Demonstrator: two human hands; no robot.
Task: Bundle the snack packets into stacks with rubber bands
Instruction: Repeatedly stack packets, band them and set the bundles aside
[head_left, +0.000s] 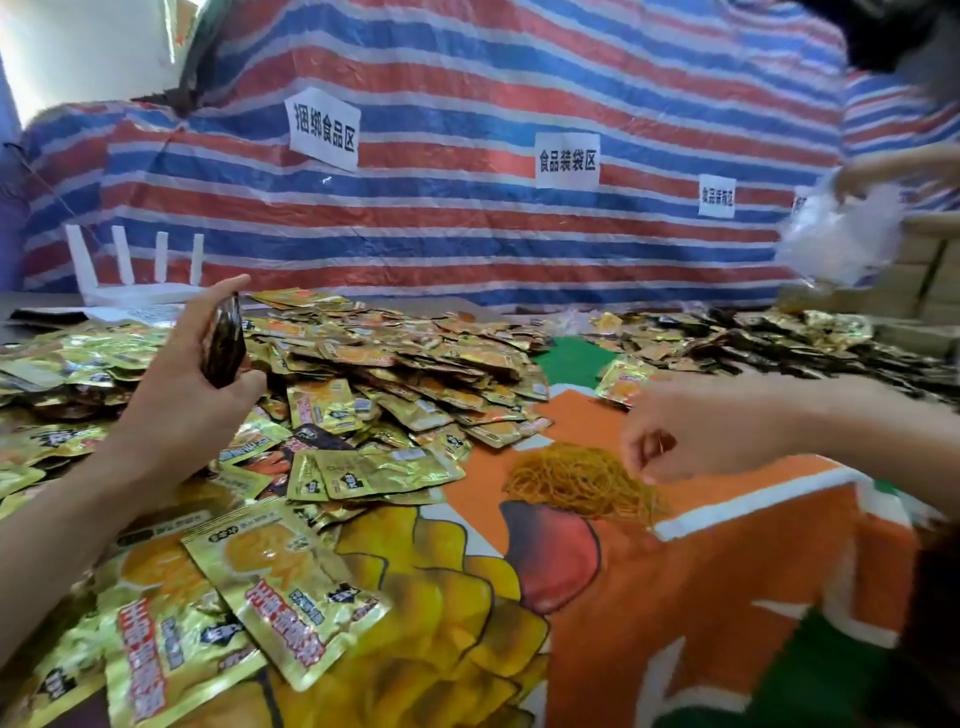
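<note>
We are gripping a stack (224, 340) in our left hand (182, 384), thumb and fingers curled round it and the wrist raised, probably to have it squared for banding. Our right hand (696, 431) is hovering over the bands (576, 483), fingertips pinching what seems one of them. Loose packets (395, 364) are lying just beyond the left fingers.

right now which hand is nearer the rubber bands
Right. The right hand hovers over the rubber bands; the left hand holds packets well to their left.
</note>
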